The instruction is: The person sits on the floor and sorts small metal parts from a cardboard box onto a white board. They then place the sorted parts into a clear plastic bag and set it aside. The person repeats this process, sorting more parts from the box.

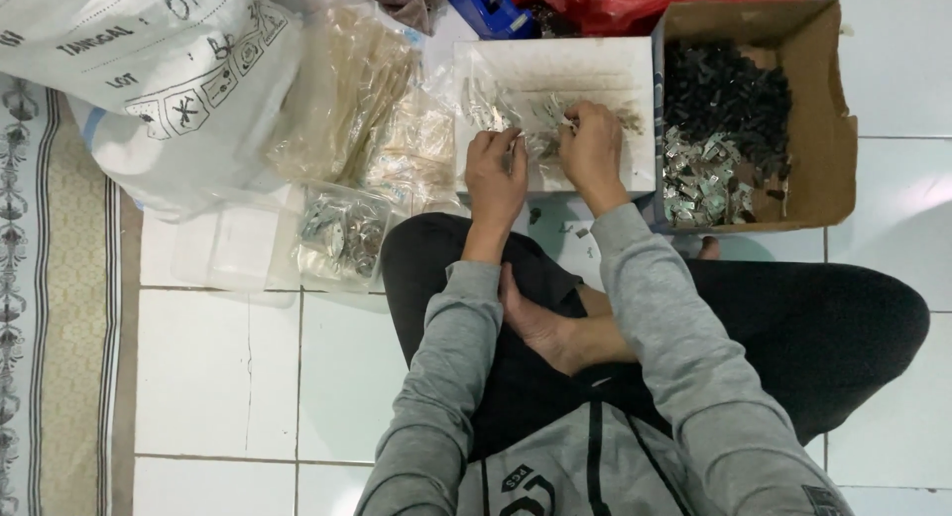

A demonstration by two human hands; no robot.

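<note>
Fingers of both hands, left hand point(495, 174) and right hand point(592, 149), pinch small silvery metal pieces point(531, 119) over the shallow white cardboard tray point(635, 80); small, steady grips suit such parts.

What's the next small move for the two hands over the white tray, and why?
Probably a short carry to the side: the left hand and right hand are pinching small silver metal pieces over the white tray, and the cardboard box beside the right hand already holds similar silver and black parts.

White tiled floor point(218, 377): boxes, bags, tub.
</note>
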